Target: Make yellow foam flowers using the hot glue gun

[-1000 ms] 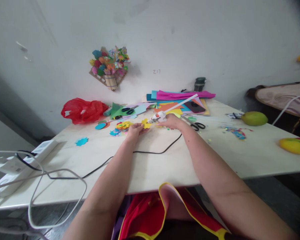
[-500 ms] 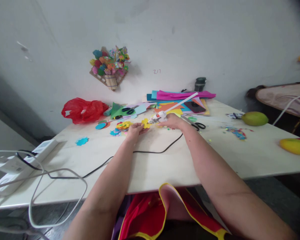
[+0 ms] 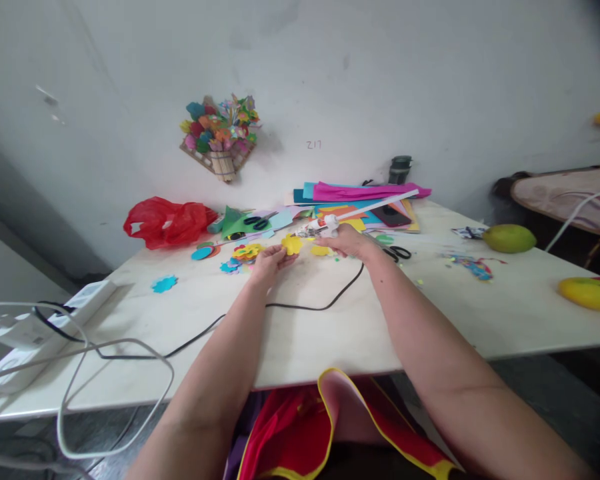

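Note:
Between the fingertips of my left hand [image 3: 273, 259] is a yellow paper flower [image 3: 292, 245]. My right hand [image 3: 349, 241] is wrapped around a white glue gun [image 3: 329, 225], its nozzle pointing left at the flower and a long white glue stick [image 3: 380, 205] standing out of its back. Whether the nozzle touches the paper I cannot tell. Left of my left hand lies a pile of yellow paper flowers [image 3: 247, 251], with blue ones [image 3: 230, 267] beneath. A yellow paper piece [image 3: 320, 251] rests on the table under the glue gun.
A black cord [image 3: 300, 307] crosses the table toward a power strip [image 3: 93, 293]. Black-handled scissors [image 3: 399, 253] lie by my right wrist, another pair of scissors [image 3: 257, 221] farther back. Coloured sheets [image 3: 370, 192], a red plastic bag [image 3: 167, 223] and a green mango [image 3: 510, 237] are around.
My right hand has turned the glue gun, so its stick has swung right and lower. The nozzle has drawn slightly up from the flower, which now shows more fully in my left hand.

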A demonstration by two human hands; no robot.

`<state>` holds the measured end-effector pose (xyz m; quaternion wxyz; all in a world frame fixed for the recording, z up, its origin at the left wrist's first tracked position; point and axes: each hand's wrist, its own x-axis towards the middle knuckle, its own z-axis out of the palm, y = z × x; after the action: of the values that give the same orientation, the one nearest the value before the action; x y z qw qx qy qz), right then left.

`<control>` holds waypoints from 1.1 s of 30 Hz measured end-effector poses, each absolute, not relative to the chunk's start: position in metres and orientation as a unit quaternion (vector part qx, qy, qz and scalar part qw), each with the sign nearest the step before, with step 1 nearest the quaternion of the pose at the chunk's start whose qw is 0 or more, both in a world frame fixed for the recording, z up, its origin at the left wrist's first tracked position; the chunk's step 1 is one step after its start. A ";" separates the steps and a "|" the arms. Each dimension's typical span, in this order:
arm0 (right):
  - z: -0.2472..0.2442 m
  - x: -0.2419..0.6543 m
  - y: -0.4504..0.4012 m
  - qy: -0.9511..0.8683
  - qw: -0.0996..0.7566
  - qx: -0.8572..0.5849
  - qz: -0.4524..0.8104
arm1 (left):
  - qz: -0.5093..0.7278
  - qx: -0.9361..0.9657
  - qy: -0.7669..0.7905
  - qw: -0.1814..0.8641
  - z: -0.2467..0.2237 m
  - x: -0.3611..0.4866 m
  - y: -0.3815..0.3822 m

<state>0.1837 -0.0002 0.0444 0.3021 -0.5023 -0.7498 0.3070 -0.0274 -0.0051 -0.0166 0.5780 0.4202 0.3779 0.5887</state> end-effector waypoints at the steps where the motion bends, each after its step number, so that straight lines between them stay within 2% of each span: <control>1: 0.045 0.184 -0.002 -0.749 0.306 -0.497 0.313 | 0.593 0.420 0.371 0.579 -0.016 -0.028 -0.005; 6: 0.049 0.185 -0.007 -0.744 0.318 -0.490 0.324 | 0.606 0.416 0.362 0.574 -0.017 -0.028 -0.006; 33: 0.044 0.181 0.000 -0.774 0.263 -0.519 0.250 | 0.610 0.416 0.381 0.556 -0.016 -0.026 -0.004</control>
<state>0.1807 -0.0004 0.0442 0.2634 -0.5189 -0.7738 0.2503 -0.0260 -0.0043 -0.0164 0.5556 0.4163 0.3813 0.6104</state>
